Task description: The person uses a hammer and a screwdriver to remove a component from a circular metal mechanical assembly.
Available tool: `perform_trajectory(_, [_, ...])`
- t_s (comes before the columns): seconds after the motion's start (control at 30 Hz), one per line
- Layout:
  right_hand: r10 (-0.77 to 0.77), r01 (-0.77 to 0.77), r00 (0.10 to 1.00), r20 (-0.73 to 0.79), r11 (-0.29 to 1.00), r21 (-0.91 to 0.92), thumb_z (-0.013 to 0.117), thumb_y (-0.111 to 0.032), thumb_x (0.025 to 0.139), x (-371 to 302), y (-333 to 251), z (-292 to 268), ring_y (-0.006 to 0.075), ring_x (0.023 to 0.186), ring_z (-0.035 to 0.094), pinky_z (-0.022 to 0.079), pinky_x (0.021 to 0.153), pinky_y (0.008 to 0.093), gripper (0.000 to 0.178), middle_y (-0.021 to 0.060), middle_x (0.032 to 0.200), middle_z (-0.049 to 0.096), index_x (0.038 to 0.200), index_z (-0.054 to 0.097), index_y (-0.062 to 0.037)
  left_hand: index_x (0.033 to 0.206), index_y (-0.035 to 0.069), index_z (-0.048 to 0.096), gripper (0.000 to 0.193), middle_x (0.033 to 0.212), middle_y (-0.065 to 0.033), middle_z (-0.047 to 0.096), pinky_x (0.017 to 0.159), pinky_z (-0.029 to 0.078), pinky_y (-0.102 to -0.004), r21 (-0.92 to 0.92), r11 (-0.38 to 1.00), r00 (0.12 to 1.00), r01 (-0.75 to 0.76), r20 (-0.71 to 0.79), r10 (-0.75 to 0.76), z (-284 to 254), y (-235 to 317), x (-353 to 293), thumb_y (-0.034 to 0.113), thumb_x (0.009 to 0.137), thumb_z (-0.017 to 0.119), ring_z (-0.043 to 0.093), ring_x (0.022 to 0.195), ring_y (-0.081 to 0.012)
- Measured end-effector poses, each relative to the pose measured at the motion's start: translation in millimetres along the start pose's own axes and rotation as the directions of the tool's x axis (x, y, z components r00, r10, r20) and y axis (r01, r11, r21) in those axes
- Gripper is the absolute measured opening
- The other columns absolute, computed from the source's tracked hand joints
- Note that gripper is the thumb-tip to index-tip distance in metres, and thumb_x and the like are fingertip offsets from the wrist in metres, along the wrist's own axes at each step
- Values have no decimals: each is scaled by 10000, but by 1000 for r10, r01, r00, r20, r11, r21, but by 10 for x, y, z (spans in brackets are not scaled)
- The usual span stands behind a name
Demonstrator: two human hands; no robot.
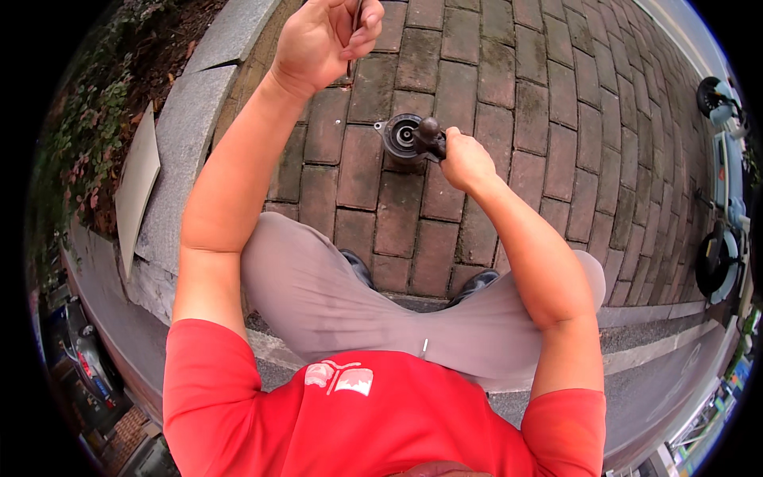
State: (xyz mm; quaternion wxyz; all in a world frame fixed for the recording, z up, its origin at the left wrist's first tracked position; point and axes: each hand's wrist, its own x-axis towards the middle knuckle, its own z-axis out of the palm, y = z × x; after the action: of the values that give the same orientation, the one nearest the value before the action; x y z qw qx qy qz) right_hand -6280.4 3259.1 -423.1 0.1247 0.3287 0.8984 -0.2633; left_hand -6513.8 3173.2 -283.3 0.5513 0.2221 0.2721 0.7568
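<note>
My right hand point(469, 161) is closed around the handle of a dark hammer point(429, 137) with a rounded, ball-like end. The hammer head overlaps the right side of a round black metal part point(399, 132) standing on the bricks; whether they touch I cannot tell. This part has concentric rings, a central hole and a small lug with a hole on its left. Up at the top edge, my left hand point(327, 40) pinches a thin dark rod point(349, 68), pointing down and apart from the round part. The rod's upper end runs toward the frame edge.
Red-brown brick paving point(445, 191) lies before me. A grey stone kerb point(191, 107) borders a planting bed on the left, with a pale flat board point(140, 187) leaning there. My shoes point(477, 284) rest at the paving's near edge. A light-blue scooter point(725, 175) stands far right.
</note>
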Motion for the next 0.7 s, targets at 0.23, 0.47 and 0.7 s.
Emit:
perform_trajectory(0.23, [97, -91, 995, -5, 941, 326, 734, -125, 789, -124, -28, -608, 418, 1037, 648, 518, 878, 475, 359, 284, 1040, 674, 1054, 571, 53, 1260, 99, 562, 267, 951, -85, 584, 900, 516, -413, 177, 971, 984, -162, -42, 172, -78, -204, -370, 91, 1016, 454, 599, 910, -225])
perform_trajectory(0.47, [188, 149, 879, -438, 765, 626, 810, -139, 784, -646, 271, -1063, 144, 684, 595, 479, 649, 287, 333, 45, 784, 651, 977, 594, 26, 1168, 78, 517, 183, 902, -63, 561, 927, 491, -456, 30, 998, 973, -53, -224, 59, -615, -667, -437, 208, 1053, 457, 580, 919, -240])
perform_trajectory(0.7, [412, 30, 867, -280, 517, 855, 820, -142, 783, -732, 528, -996, 72, 572, 539, 427, 517, 243, 295, 6, 685, 599, 867, 568, -15, 1040, 132, 590, 117, 1151, -89, 657, 916, 471, -413, 323, 921, 925, 216, -370, -88, -752, -916, -137, 79, 940, 622, 608, 1174, -255])
